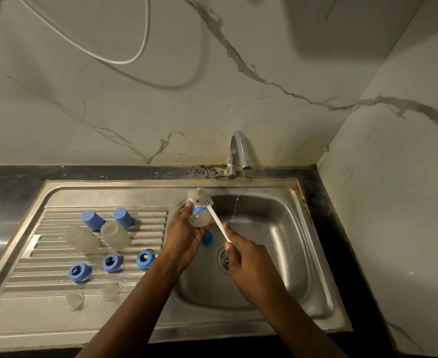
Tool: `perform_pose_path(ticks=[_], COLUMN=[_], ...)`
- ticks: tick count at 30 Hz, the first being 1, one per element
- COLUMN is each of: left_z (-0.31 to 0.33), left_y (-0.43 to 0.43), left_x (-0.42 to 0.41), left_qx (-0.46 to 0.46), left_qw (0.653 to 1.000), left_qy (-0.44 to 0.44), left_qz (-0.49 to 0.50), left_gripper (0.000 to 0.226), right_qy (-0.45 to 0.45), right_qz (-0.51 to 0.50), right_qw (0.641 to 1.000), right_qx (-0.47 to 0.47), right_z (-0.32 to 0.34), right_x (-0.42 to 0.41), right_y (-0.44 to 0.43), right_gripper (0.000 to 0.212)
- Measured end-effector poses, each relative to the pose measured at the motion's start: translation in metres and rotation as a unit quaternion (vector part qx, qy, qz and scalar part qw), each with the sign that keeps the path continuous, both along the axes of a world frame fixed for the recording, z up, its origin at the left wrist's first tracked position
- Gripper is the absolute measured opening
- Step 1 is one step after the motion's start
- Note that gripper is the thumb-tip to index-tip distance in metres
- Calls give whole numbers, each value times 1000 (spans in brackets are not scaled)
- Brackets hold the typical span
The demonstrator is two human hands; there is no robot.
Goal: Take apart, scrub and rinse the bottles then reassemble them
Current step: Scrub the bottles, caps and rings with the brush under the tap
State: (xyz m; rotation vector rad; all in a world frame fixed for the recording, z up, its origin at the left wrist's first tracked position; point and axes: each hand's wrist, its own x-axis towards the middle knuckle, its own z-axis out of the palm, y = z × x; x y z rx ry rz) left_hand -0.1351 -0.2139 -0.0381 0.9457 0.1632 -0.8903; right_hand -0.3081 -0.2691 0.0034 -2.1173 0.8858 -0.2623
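Note:
My left hand grips a small clear bottle body with a blue print, held over the left edge of the sink basin. My right hand holds the white handle of a bottle brush, whose grey bristle head lies beside the bottle's mouth. On the draining board lie two clear bottle bodies, two blue caps, three blue collar rings and two clear teats. A blue piece sits in the basin behind my left hand.
A chrome tap at the back runs a thin stream of water into the basin. The drain lies partly behind my right hand. Dark countertop surrounds the steel sink, with marble walls behind and on the right.

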Motion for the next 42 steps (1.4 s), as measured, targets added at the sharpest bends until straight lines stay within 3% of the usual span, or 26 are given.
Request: perform_pose_path(ticks=[7,20,32,37,42], left_z=[1,11,-4,-10,-12], left_y=[1,6,-2,5,8], left_x=[11,-9,0,8,0], left_qx=[-5,-84,-13,-23,1], left_qw=[999,992,997,999,999], left_qy=[34,73,-35,-17,-23], left_qz=[25,-67,-66,-25,-39], left_gripper=[53,40,43,63,45], right_qy=[-17,-32,-19,-17,-10], right_qz=[15,-8,0,10,11], right_qw=[1000,999,1000,1000,1000], right_qx=[-10,3,-3,21,-1], right_z=[-10,6,-4,-6,-4], right_x=[-36,6,-19,-37,-27], right_y=[17,-11,7,19,13], right_gripper=[52,49,51,48,50])
